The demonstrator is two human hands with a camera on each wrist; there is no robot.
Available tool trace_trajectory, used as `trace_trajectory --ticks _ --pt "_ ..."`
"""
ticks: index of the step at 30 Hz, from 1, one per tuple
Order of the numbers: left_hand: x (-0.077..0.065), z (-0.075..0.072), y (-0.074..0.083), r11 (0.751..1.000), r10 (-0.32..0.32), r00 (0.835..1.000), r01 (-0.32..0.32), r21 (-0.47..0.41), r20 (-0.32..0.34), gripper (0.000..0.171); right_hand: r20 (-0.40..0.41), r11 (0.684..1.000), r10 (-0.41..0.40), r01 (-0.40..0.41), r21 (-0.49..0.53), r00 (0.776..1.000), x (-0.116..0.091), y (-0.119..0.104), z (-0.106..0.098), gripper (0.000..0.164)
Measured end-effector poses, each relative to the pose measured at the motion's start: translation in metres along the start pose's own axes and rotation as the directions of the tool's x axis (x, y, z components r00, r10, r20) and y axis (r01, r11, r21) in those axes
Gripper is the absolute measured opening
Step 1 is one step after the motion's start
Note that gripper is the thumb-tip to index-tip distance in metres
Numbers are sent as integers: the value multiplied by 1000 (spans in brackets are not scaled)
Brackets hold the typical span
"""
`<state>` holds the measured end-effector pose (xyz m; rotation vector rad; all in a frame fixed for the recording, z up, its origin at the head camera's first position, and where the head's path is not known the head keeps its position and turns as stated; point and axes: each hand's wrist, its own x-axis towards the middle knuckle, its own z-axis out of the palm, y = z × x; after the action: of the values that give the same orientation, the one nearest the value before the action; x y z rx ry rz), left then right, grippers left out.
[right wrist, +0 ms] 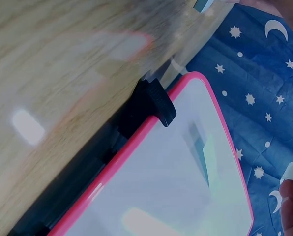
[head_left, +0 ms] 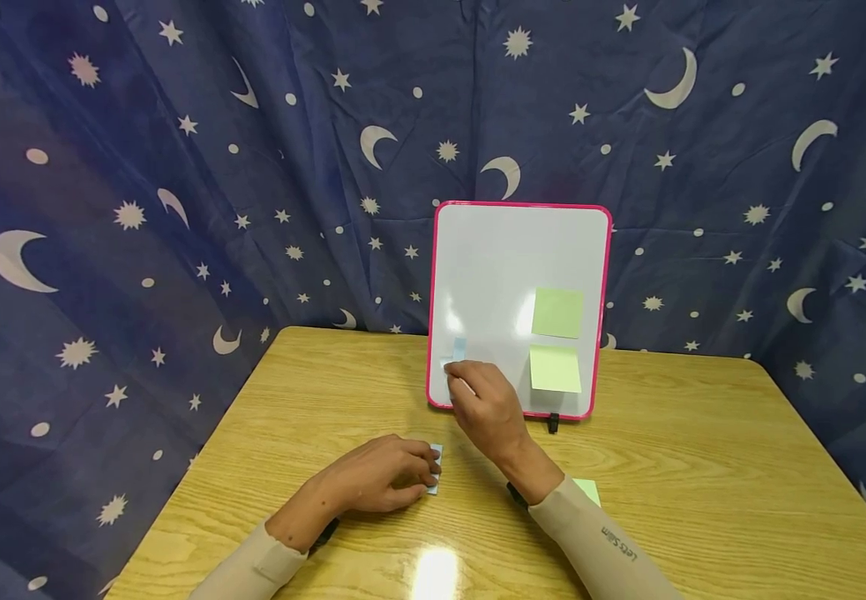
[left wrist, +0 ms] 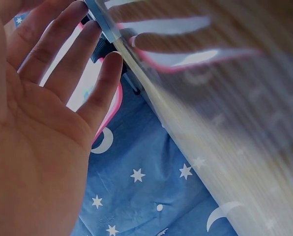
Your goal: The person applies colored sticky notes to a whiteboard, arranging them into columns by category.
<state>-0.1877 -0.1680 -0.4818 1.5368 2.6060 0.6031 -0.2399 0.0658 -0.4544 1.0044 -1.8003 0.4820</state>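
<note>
My right hand [head_left: 487,408] is at the lower left of a pink-framed whiteboard [head_left: 488,250], thumb and finger pinching a small pale paper slip [right wrist: 290,172]. Just above those fingertips, a light blue sticky note [head_left: 459,344] shows on the board, partly hidden by the hand. The right wrist view also shows a bluish note [right wrist: 201,157] against the white surface. My left hand [head_left: 383,475] rests low over the table, fingertips touching a light blue sticky-note pad [head_left: 435,471]. In the left wrist view its fingers are nearly straight, meeting the edge of the pad [left wrist: 102,20].
Two green sticky notes, an upper one [head_left: 558,313] and a lower one [head_left: 555,369], are on the board's right side. A black clip [head_left: 553,423] grips its bottom edge. Another green note [head_left: 588,489] lies by the right sleeve. A starry blue curtain [head_left: 312,167] hangs behind the wooden table [head_left: 703,467].
</note>
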Motion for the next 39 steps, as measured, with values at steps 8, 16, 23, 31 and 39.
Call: trace_trajectory --ticks 8,16,23,31,39 --pt "1 -1 1 1000 0 1000 0 12 -3 18 -49 1000 -15 15 9 999 2 2 0 14" --pt "0 -1 2 1000 -14 1000 14 1 5 18 -104 998 -63 64 2 993 6 6 -1 12" --pt "0 -1 2 1000 -22 1000 22 -1 12 19 -131 997 -72 69 -30 989 15 12 -3 11" --pt "0 -2 1 1000 -27 999 27 -8 23 20 -142 996 -40 28 -83 989 22 17 -6 11" --pt "0 0 -1 999 -38 999 38 -26 25 19 -149 993 -26 8 -119 988 23 23 -5 9"
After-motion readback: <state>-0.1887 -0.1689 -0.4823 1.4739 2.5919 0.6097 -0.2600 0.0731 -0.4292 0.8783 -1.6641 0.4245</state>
